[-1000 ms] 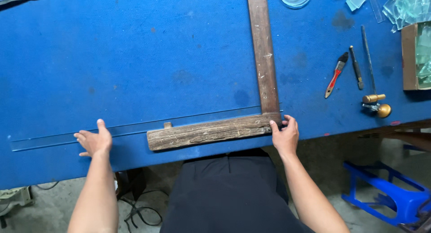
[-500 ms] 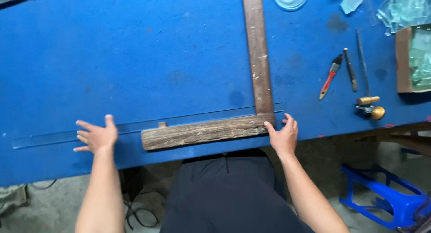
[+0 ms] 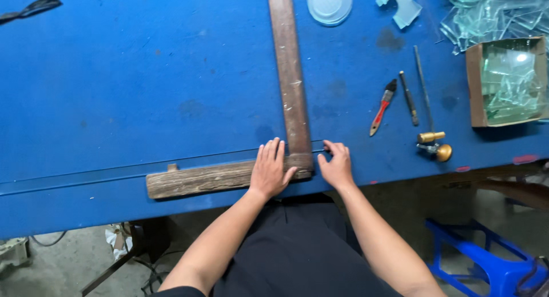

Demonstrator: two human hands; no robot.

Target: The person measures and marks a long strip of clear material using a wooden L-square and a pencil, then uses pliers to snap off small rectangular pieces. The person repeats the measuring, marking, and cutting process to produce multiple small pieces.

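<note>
A wooden T-square [image 3: 290, 85] lies on the blue table [image 3: 143, 91], its long blade running away from me and its crossbar [image 3: 200, 180] along the near edge. A long clear glass strip [image 3: 86, 176] lies flat just behind the crossbar, stretching off to the left. My left hand [image 3: 270, 170] rests flat on the crossbar where it meets the blade. My right hand [image 3: 336, 164] presses the table just right of the blade's near end, fingers spread. Neither hand holds anything.
Right of the blade lie a red-handled brush [image 3: 382, 108], a dark thin tool [image 3: 409, 98] and a brass-headed glass cutter [image 3: 430, 136]. A cardboard box of glass pieces [image 3: 506, 82], loose glass offcuts [image 3: 492, 17] and a round clear lid [image 3: 330, 4] sit farther back. A blue stool [image 3: 486, 260] stands below right.
My left hand left the glass strip at the far left and moved right onto the crossbar beside the blade. My right hand stayed at the blade's near end.
</note>
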